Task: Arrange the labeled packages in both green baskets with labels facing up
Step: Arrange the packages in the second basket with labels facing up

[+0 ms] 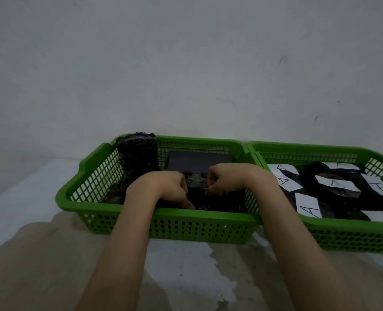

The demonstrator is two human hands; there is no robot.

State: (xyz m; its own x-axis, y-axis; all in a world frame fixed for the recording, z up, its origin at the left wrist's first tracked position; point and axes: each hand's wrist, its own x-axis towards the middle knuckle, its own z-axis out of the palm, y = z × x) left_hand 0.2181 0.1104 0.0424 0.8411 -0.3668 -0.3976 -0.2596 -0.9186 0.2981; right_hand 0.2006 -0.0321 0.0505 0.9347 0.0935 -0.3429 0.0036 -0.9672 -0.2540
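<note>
Two green mesh baskets stand side by side. In the left basket (204,225) lie dark packages with no label showing; one black package (139,153) stands upright at its back left, and a flat dark one (199,160) lies at the back. Both my hands reach into this basket. My left hand (166,187) and my right hand (228,178) have their fingers curled on a dark package (197,179) between them. The right basket (352,234) holds several dark packages with white "A" labels (337,184) facing up.
The baskets sit on a pale, stained surface (186,272) against a plain grey wall (186,63). The surface runs out to the left of the left basket. The right basket is cut off by the frame's right edge.
</note>
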